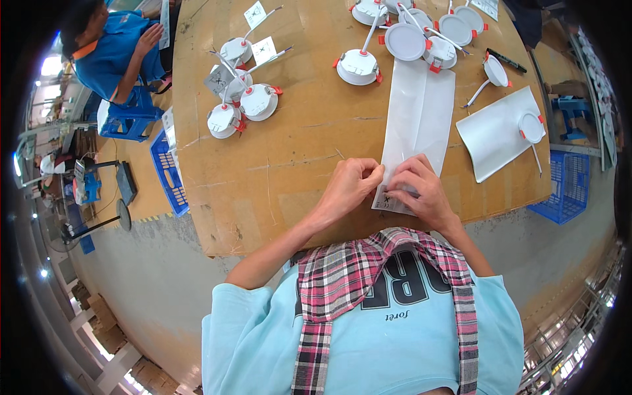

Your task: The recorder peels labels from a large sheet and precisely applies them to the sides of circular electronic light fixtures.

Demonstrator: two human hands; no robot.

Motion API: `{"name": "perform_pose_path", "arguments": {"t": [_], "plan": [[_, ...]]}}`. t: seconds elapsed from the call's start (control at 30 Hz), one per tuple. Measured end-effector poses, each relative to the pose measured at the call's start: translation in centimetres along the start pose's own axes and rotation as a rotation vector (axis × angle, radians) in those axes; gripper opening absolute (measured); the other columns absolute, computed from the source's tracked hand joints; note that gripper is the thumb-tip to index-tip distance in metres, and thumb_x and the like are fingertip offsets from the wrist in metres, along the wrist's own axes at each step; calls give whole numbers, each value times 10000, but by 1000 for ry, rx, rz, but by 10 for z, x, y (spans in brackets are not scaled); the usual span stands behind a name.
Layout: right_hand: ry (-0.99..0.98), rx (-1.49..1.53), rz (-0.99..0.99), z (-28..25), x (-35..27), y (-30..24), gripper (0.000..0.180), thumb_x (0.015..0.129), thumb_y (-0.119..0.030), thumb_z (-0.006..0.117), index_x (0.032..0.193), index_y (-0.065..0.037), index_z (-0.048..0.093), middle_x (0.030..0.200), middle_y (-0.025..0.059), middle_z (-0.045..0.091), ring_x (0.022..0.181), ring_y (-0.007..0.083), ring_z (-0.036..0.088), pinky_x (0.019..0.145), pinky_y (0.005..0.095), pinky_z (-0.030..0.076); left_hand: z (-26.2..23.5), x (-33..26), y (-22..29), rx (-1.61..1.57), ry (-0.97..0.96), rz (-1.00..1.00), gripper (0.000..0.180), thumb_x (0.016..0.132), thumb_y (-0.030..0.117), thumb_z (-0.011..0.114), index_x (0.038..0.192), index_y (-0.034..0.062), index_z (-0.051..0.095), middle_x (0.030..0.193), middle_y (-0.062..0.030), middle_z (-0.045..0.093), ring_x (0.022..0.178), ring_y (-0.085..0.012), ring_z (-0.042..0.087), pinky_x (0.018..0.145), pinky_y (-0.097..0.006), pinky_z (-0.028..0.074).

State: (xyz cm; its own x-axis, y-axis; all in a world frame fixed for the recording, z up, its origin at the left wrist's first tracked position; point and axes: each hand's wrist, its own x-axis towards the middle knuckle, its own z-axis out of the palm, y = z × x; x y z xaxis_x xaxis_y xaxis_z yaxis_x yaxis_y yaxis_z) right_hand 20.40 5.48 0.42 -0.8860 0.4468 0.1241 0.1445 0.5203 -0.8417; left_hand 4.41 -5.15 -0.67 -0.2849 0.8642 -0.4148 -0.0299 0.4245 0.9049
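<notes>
A long glossy white label sheet (pixel 419 112) lies on the cardboard-covered table in front of me, with small dark print at its near end. My left hand (pixel 355 183) is closed in a pinch at the sheet's left edge; what is between thumb and forefinger is too small to make out. Over the near end of the sheet, my right hand (pixel 422 192) has its fingers curled down and pinched close to the surface. Whatever they grip is hidden. Beyond the sheet's far end sits a cluster of round white downlights (pixel 405 42) with red clips.
More downlights (pixel 258 102) with wires and paper tags stand at the left. To the right are a white sheet (pixel 494 141) with a downlight (pixel 530 126) on it, and a black marker (pixel 507 60). Blue crates (pixel 168 172) flank the table. A person in blue (pixel 122 52) sits at far left.
</notes>
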Motion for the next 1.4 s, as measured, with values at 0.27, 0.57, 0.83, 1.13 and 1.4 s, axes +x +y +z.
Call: {"name": "perform_pose_path", "arguments": {"t": [0.27, 0.57, 0.83, 1.13, 1.4], "plan": [[18, 23, -34, -3, -8, 8, 183, 705, -48, 748, 835, -56, 620, 910, 58, 569, 907, 257, 523, 772, 356, 465, 0, 5, -11, 115, 18, -9, 323, 967, 209, 522, 807, -53, 621, 652, -28, 619, 583, -87, 593, 527, -253, 484], [129, -92, -56, 3, -10, 2, 245, 706, -76, 749, 929, -73, 648, 970, 58, 559, 927, 255, 531, 789, 354, 488, -6, 2, 4, -236, -132, -157, 352, 961, 260, 536, 824, -39, 663, 738, -78, 675, 651, -120, 643, 607, -243, 521], [209, -293, -92, 10, -15, 1, 211, 700, -109, 758, 870, -85, 635, 888, 37, 570, 874, 235, 548, 720, 343, 496, 0, -2, 4, -145, -84, -106, 365, 944, 197, 587, 1231, -14, 506, 818, -74, 687, 716, -100, 641, 659, -223, 514], [125, -263, 81, 1, -12, -9, 197, 715, -129, 750, 840, -97, 601, 854, 19, 555, 861, 222, 537, 715, 352, 485, 4, -5, 18, 43, -49, 40, 567, 870, 101, 571, 1388, -38, 388, 589, -40, 590, 566, -70, 502, 583, -257, 431], [21, -173, 102, -5, -10, -5, 206, 722, -122, 742, 822, -73, 568, 865, 50, 534, 874, 251, 516, 739, 371, 473, 5, -6, 13, 11, -54, 38, 571, 862, 89, 569, 1393, -25, 393, 589, -41, 582, 569, -66, 503, 580, -256, 434]]}}
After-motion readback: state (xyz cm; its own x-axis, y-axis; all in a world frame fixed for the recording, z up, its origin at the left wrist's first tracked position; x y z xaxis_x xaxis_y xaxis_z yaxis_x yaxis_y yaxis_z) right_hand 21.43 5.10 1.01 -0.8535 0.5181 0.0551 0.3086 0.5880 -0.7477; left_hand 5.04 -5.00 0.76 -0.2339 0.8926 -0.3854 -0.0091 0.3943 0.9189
